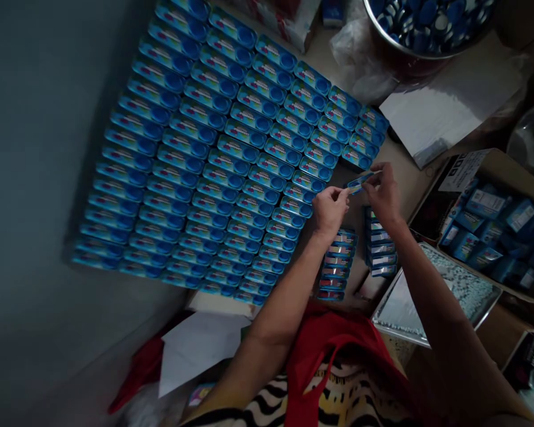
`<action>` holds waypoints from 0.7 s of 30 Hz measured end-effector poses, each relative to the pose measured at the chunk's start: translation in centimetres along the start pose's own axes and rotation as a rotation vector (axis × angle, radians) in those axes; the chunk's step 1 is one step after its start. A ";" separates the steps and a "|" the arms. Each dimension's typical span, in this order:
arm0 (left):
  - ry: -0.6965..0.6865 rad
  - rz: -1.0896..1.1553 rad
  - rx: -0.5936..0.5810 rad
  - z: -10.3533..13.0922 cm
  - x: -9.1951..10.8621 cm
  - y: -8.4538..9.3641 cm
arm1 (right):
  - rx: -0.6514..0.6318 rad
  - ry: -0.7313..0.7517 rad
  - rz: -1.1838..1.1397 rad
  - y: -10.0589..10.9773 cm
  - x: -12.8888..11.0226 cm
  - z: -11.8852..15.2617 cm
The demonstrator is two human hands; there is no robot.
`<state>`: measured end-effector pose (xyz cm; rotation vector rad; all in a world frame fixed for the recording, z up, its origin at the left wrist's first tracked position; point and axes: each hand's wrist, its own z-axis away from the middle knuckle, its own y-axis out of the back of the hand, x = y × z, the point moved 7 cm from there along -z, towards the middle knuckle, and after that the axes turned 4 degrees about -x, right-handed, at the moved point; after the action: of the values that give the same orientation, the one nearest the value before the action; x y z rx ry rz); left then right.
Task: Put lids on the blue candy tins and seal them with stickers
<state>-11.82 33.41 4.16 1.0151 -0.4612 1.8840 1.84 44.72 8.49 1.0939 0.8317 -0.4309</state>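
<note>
Between my two hands is a small flat blue pack (359, 182), pinched at its ends and held above the table. My left hand (330, 209) grips the near left end, fingers closed. At the other end, the closed fingers of my right hand (384, 193) hold it. Just left of my hands lie rows of matching blue packs (258, 157), each with a round blue spot at one end. Below my hands stand two short columns of similar packs, a left column (337, 261) and a right column (380, 246).
A metal pot (376, 26) full of blue and white round pieces stands at the top right. To the right are a cardboard box (465, 172) of blue packs and a metal tray (420, 341) of small pale pellets. White sheets (445, 112) lie near the pot.
</note>
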 end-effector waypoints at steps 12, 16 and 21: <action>0.045 0.112 0.005 -0.2 -0.9 -0.4 | -0.035 0.001 0.107 -0.8 0.3 -0.5; 0.127 0.283 -0.014 -0.5 -2.1 -1.2 | -0.043 -0.003 0.173 -1.0 0.5 -0.7; 0.328 0.573 0.047 -0.2 -4.3 -2.4 | 0.064 -0.097 0.259 0.8 2.1 -1.8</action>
<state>-8.81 32.44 0.40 0.6149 -0.5523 2.5273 3.01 46.84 6.94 1.2126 0.5848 -0.2923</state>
